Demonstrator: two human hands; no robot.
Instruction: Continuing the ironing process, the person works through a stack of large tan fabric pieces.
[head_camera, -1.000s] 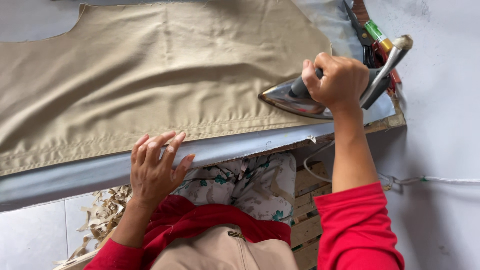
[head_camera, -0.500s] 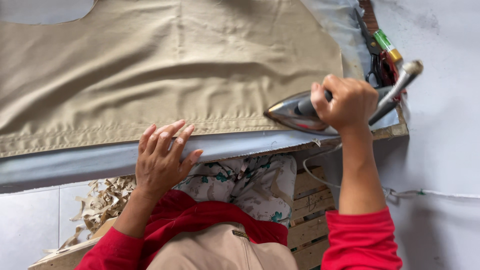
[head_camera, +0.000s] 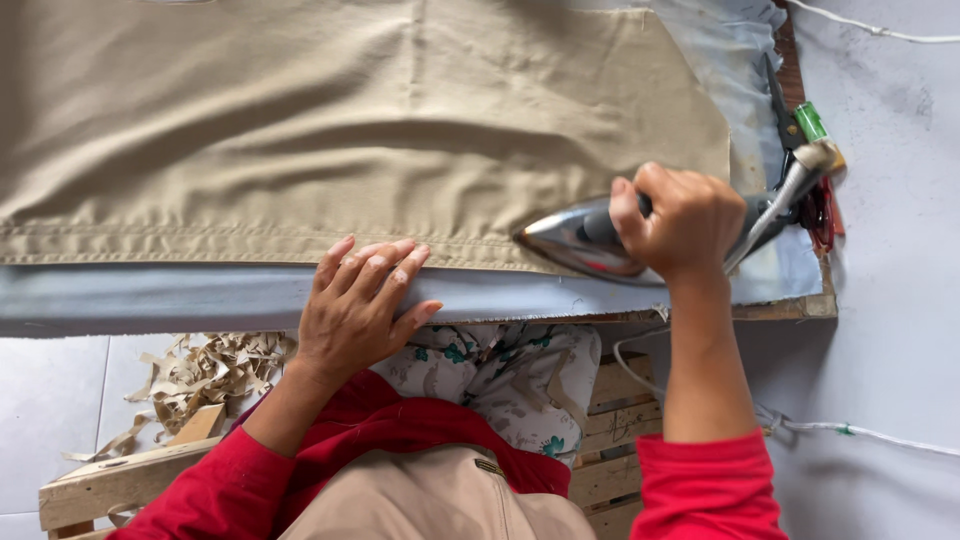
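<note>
The iron (head_camera: 585, 238) is clamped by its handle in the right hand (head_camera: 680, 222), its tip laid on the stitched hem of the tan cloth (head_camera: 350, 130). The left hand (head_camera: 360, 300) is pressed flat, fingers spread, on the hem and the grey board cover (head_camera: 150, 298) just ahead of the tip. Good pressing is judged to need the hem held taut and the fingers kept well apart from the soleplate. No containers are seen; scissors (head_camera: 785, 120) lie beyond the grip.

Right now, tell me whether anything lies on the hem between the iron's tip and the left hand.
Nothing visible does. The silver iron, held in the right hand, points along the tan fabric's stitched hem toward the left hand, which lies flat at that hem; the stretch between is bare cloth.
</note>
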